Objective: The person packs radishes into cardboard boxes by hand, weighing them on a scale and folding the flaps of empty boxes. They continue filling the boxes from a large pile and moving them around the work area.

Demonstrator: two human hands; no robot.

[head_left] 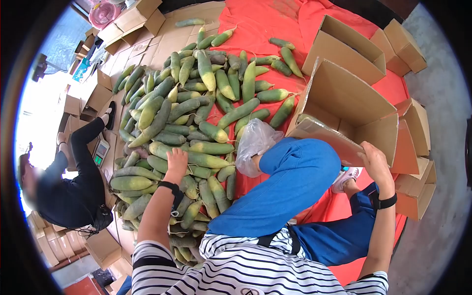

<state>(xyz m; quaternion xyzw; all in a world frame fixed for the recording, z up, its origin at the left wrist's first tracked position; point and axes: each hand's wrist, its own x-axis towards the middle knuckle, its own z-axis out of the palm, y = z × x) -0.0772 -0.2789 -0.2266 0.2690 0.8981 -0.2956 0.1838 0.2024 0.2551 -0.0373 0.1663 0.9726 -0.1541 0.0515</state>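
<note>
Long green radishes (210, 160) lie in a large heap in front of me and to my left. My left hand (177, 162) rests on top of the heap, its fingers curled down over one green radish. My right hand (376, 160) grips the near rim of an open cardboard box (351, 105), thumb and fingers bent over the edge. This box is tilted beside my knee, and the part of its inside that shows is bare. A clear plastic bag (256, 142) covers my foot between the heap and the box.
More cardboard boxes (344, 49) stand at the right and far side on a red sheet (260, 22). At left, a person in dark clothes (73, 191) sits by a scale (101, 151). A pink fan (103, 14) is at the far left.
</note>
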